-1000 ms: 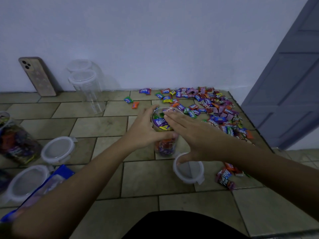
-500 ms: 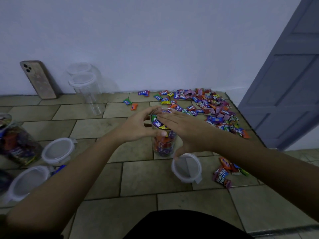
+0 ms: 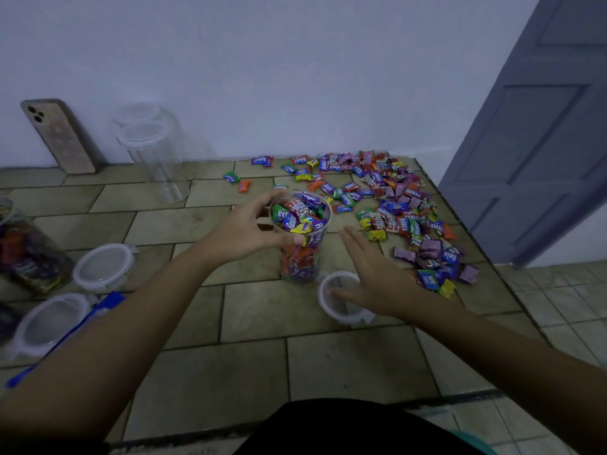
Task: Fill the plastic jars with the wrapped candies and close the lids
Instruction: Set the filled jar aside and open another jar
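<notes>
Tiled floor (image 3: 256, 366) holding loose candies (image 3: 394, 205); left grip (image 3: 249, 231) clasping full jar (image 3: 299, 257), steadying it; right grip (image 3: 371, 277) spread wide, hovering over lid (image 3: 341, 311), likely for capping.

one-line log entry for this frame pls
left hand grips full jar | right hand open over lid | jar uncapped | next: likely lid pickup
</notes>
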